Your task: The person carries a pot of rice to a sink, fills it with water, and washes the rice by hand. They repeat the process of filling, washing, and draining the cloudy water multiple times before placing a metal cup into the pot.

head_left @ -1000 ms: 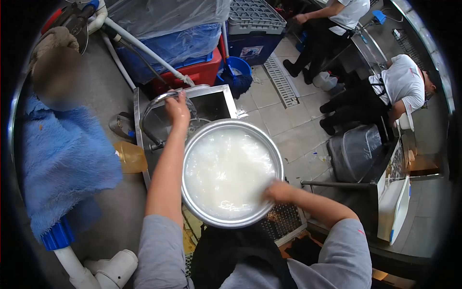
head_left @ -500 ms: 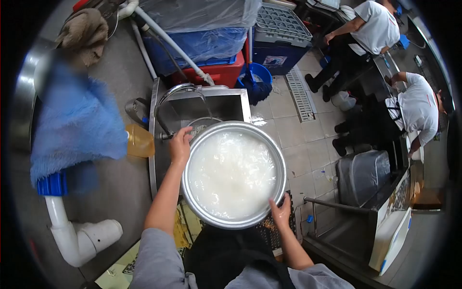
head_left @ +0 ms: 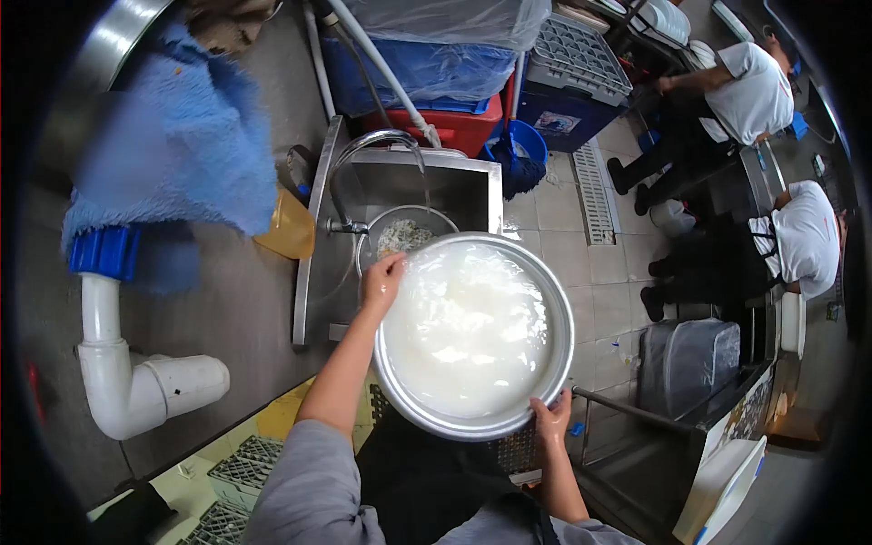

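Note:
A wide round metal basin (head_left: 565,341) is held level in front of me, nearly full of cloudy white liquid (head_left: 463,341). My left hand (head_left: 381,283) grips its rim on the upper left, with the fingers partly hidden. At the lower right, my right hand (head_left: 550,418) is closed around the rim, thumb on top. The far side of the basin overlaps a metal sink (head_left: 495,195). Inside that sink sits a round container with pale, greenish bits (head_left: 407,234). A curved faucet (head_left: 372,138) arches over it.
A bottle of amber liquid (head_left: 289,224), a blue cloth (head_left: 191,145) and a white pipe (head_left: 136,391) are on my left. Beyond the sink stands a blue bucket with a mop (head_left: 522,150). Two people in white shirts (head_left: 758,95) work at the right, near a floor drain (head_left: 592,195).
Both hands and the basin sit slightly farther right in view. More of the sink and the container inside it now shows. The whole view has shifted.

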Demonstrator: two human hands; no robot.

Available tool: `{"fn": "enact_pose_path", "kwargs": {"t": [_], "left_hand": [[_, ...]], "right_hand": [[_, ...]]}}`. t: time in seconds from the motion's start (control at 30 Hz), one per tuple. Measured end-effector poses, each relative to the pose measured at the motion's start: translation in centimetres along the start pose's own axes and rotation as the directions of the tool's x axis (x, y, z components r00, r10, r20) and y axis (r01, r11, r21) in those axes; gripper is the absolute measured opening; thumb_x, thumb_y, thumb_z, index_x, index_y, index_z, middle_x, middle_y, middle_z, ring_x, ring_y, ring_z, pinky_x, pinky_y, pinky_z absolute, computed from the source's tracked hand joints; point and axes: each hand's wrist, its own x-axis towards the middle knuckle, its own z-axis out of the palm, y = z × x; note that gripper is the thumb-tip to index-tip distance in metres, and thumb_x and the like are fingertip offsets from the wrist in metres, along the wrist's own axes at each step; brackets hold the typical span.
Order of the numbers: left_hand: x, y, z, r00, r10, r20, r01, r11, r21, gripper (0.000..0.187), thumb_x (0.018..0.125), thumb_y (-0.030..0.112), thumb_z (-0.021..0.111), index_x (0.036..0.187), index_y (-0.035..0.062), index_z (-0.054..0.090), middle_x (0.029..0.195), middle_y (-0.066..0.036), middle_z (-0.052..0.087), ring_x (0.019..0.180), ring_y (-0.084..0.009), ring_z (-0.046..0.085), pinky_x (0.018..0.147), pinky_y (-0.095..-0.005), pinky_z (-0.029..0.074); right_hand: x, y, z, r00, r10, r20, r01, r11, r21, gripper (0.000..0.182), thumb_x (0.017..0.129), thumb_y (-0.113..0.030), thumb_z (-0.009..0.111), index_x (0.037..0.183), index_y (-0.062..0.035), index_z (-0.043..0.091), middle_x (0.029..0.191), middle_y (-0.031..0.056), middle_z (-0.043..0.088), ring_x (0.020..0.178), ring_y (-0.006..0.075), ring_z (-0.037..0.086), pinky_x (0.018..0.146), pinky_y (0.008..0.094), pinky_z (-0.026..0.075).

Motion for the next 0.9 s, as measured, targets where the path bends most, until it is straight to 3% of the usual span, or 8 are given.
{"fn": "enact_pose_path", "kwargs": {"t": [0.07,0.13,0.17,0.4,0.53,0.73,0.83,0.9], "left_hand": [[-0.9,-0.3,1.2,0.999,-0.043,0.024,0.045,0.995,-0.087,0.024,0.084,0.020,0.060,0.102,0.0062,0.065,0.090,-0.012,0.067,0.080,-0.0183,0.064,0.072,-0.0280,0.048],[-2.0,0.2,1.9,0.997,-0.051,0.061,0.056,0.995,-0.084,0.023,0.084,0.020,0.060,0.103,0.0064,0.065,0.092,-0.010,0.067,0.081,-0.0172,0.063,0.073,-0.0280,0.048],[-2.4,1.3,2.0,0.991,-0.097,0.096,0.102,0.994,-0.048,0.024,0.084,0.020,0.059,0.102,0.0061,0.065,0.091,-0.010,0.067,0.081,-0.0180,0.063,0.073,-0.0287,0.048],[-3.8,2.4,3.7,0.967,-0.137,0.215,0.171,0.974,-0.150,0.026,0.086,0.022,0.056,0.106,0.0059,0.062,0.093,-0.011,0.066,0.086,-0.0209,0.063,0.077,-0.0301,0.047],[-3.8,3.0,3.4,0.964,0.085,0.252,-0.104,0.993,0.062,0.031,0.081,0.022,0.058,0.107,0.0048,0.061,0.118,-0.013,0.055,0.106,-0.0281,0.053,0.089,-0.0342,0.042],[-3.5,2.9,3.3,0.964,0.126,0.236,-0.157,0.981,0.116,0.037,0.078,0.024,0.060,0.109,0.0047,0.059,0.130,-0.016,0.045,0.117,-0.0314,0.045,0.098,-0.0361,0.037],[-3.3,2.9,3.3,0.968,0.064,0.244,-0.106,0.981,0.163,0.038,0.079,0.025,0.059,0.111,0.0051,0.059,0.132,-0.017,0.043,0.120,-0.0326,0.042,0.099,-0.0368,0.035],[-3.1,2.3,3.5,0.960,0.098,0.263,-0.127,0.987,0.095,0.037,0.079,0.025,0.059,0.110,0.0051,0.059,0.133,-0.018,0.041,0.122,-0.0329,0.040,0.100,-0.0372,0.034]], "right_hand": [[-0.6,-1.0,-1.5,0.999,-0.030,0.025,0.031,0.998,-0.052,0.055,0.071,0.003,0.063,0.119,0.0024,0.035,0.101,0.0160,0.056,0.087,0.0207,0.059,0.074,0.0298,0.048],[-1.9,-2.6,-2.5,1.000,0.016,-0.011,-0.017,0.997,-0.069,0.055,0.070,0.003,0.064,0.118,0.0020,0.036,0.100,0.0148,0.056,0.087,0.0204,0.058,0.075,0.0294,0.047],[-2.0,-2.7,-2.8,0.999,-0.033,-0.024,0.032,0.998,-0.051,0.056,0.069,0.003,0.063,0.118,0.0013,0.036,0.100,0.0139,0.056,0.085,0.0204,0.058,0.075,0.0292,0.047],[-5.1,-7.5,-2.9,0.995,0.051,-0.090,-0.064,0.986,-0.152,0.056,0.067,0.003,0.058,0.119,0.0012,0.038,0.098,0.0127,0.056,0.085,0.0203,0.058,0.078,0.0305,0.045],[-5.1,-7.1,-2.9,0.994,0.016,-0.106,-0.030,0.990,-0.135,0.055,0.066,0.004,0.058,0.117,0.0017,0.039,0.097,0.0122,0.056,0.084,0.0197,0.058,0.077,0.0296,0.046],[-4.9,-8.3,-1.9,0.993,0.014,-0.118,-0.034,0.985,-0.167,0.053,0.065,0.005,0.057,0.116,0.0021,0.040,0.092,0.0108,0.057,0.078,0.0183,0.058,0.072,0.0285,0.046],[-5.0,-9.0,-1.4,0.992,0.007,-0.129,-0.031,0.982,-0.184,0.053,0.066,0.005,0.055,0.116,0.0023,0.040,0.091,0.0107,0.057,0.075,0.0176,0.058,0.069,0.0277,0.046],[-4.9,-9.7,-1.2,0.993,0.027,-0.118,-0.052,0.974,-0.220,0.053,0.066,0.005,0.055,0.116,0.0024,0.040,0.091,0.0108,0.057,0.075,0.0175,0.058,0.069,0.0273,0.046]]}}
